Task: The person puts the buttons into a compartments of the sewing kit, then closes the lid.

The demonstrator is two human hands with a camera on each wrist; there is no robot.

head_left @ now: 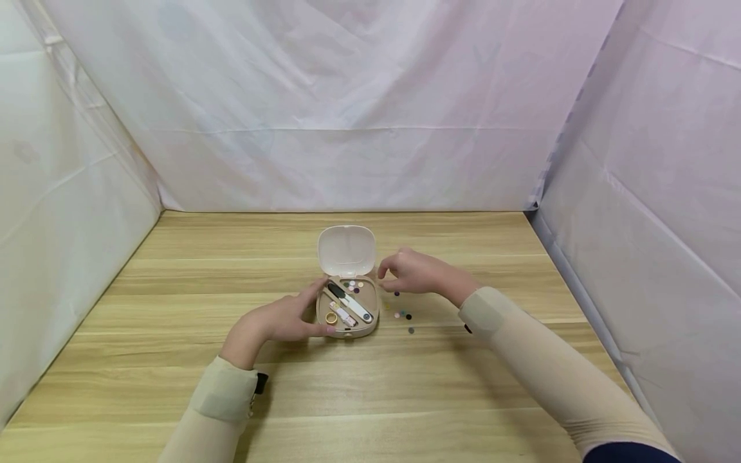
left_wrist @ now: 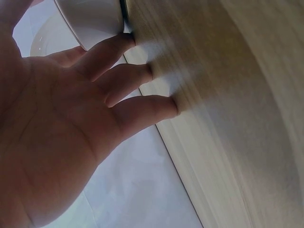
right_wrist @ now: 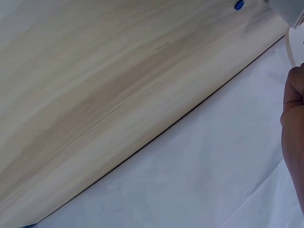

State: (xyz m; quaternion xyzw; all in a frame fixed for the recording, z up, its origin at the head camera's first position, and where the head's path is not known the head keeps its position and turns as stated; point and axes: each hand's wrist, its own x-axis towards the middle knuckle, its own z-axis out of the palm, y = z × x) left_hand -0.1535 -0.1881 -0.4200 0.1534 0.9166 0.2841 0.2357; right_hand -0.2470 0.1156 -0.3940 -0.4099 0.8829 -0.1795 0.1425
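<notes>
A small beige box (head_left: 363, 332) stands on the table with its lid (head_left: 347, 251) raised. Inside lie a long slim black-and-white tool (head_left: 357, 307), a pale patterned strip (head_left: 343, 314), a gold ring (head_left: 331, 318) and several small coloured discs (head_left: 353, 285). My left hand (head_left: 283, 316) rests against the box's left side, thumb at the front edge. Its other fingers (left_wrist: 142, 105) are spread, tips at the tabletop. Bent fingers bring my right hand (head_left: 412, 271) close beside the box's right rim, thumb and index tips near each other; I cannot tell whether something small is between them.
Several loose discs (head_left: 408, 316) are scattered on the wooden table (head_left: 289, 399) right of the box, below my right hand. A blue disc (right_wrist: 239, 4) shows near the box in the right wrist view. White cloth walls (head_left: 347, 161) enclose the table's back and sides.
</notes>
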